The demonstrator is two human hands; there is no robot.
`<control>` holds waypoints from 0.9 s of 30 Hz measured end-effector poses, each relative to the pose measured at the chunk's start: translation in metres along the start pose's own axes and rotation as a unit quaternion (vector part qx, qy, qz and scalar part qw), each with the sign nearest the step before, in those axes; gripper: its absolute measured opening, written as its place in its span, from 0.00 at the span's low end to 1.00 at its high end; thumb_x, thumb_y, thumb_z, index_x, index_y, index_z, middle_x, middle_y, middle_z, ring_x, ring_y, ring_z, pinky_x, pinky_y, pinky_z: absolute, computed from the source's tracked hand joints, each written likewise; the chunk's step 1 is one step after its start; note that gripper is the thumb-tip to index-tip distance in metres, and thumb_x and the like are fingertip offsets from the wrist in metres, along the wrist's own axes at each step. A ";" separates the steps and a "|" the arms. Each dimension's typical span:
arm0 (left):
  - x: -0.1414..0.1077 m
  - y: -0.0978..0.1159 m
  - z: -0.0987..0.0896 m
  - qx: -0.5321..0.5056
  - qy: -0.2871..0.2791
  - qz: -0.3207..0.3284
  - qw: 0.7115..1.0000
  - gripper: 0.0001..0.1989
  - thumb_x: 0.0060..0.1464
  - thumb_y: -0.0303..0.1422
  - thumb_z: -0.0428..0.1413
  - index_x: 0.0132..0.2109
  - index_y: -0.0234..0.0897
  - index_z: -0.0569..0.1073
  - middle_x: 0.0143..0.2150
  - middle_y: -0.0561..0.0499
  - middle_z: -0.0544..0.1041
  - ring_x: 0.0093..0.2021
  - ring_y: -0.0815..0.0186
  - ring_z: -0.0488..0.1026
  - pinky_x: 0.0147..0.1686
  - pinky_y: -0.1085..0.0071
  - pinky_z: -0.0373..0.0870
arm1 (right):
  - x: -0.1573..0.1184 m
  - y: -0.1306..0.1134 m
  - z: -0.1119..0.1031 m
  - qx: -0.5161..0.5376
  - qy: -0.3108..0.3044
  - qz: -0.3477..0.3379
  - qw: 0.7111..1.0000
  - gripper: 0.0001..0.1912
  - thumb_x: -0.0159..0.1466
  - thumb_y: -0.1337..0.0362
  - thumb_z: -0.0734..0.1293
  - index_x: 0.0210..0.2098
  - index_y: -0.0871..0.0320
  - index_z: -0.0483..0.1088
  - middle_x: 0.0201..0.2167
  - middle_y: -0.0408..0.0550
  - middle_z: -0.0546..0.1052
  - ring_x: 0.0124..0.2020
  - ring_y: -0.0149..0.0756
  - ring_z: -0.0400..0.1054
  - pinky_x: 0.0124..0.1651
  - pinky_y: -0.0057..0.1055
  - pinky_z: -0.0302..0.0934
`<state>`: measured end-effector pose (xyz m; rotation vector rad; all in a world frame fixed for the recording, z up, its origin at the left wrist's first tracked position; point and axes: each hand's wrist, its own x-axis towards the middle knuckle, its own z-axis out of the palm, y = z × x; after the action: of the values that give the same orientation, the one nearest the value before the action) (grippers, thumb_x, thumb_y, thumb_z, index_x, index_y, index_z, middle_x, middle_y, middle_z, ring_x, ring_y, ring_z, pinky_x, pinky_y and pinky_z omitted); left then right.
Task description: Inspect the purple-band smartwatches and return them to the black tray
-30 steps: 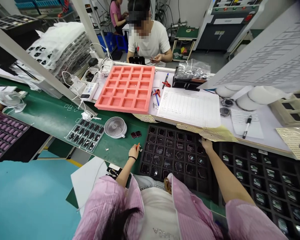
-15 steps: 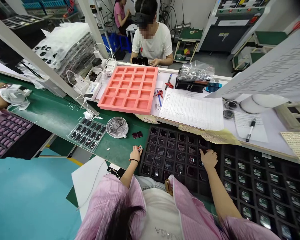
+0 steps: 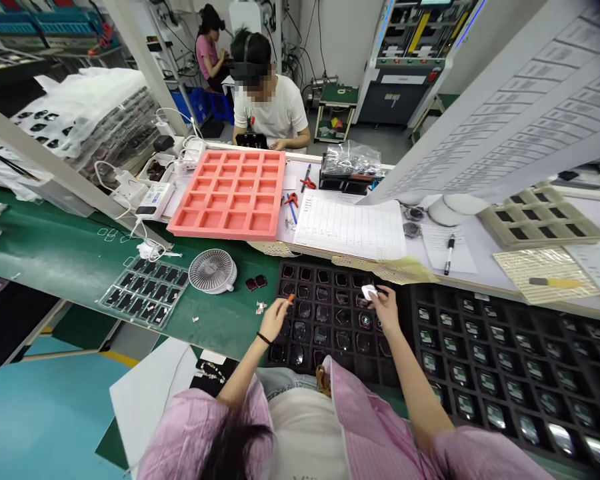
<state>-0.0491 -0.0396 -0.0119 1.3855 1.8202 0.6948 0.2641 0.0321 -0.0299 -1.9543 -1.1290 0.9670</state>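
A small white piece (image 3: 369,291) is pinched between the fingertips of the right hand (image 3: 385,310), above the far part of a black compartment tray (image 3: 330,308). A small orange-tipped item (image 3: 291,298) is gripped at the fingertips of the left hand (image 3: 275,321), at the tray's left edge; a black wristband (image 3: 263,339) is worn on that wrist. The hands are held apart, with the tray's compartments between them, and glassy clear pieces (image 3: 322,340) are seated in those compartments below and between the hands. Pink striped sleeves (image 3: 380,427) are seen running back from both arms.

Left of the left hand, paper scraps (image 3: 261,307), dark red pieces (image 3: 256,283) and a white desk fan (image 3: 213,271) are laid on a green bench mat (image 3: 220,327). Right of the right hand, a second black tray (image 3: 415,297) is filled with green-labelled units (image 3: 487,380). Beyond both hands, a ruled paper form (image 3: 350,230) and a pink foam tray (image 3: 233,193) are placed on a white table (image 3: 285,230). Across that table, a co-worker in a white T-shirt (image 3: 267,110) is seated.
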 end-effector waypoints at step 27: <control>-0.009 0.126 -0.002 -0.209 -0.200 0.107 0.951 0.28 0.56 0.53 0.49 0.28 0.31 0.76 0.16 0.58 0.58 0.19 0.75 0.53 0.22 0.76 0.51 | -0.094 -0.122 0.030 0.490 -0.242 -0.001 0.837 0.18 0.58 0.54 0.72 0.25 0.55 0.61 0.15 0.31 0.61 0.09 0.20 0.48 0.15 0.22 0.49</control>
<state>0.0216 -0.0136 0.0898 1.3262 1.1403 0.7889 0.1570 0.0020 0.0809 -0.8834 -0.6233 1.6711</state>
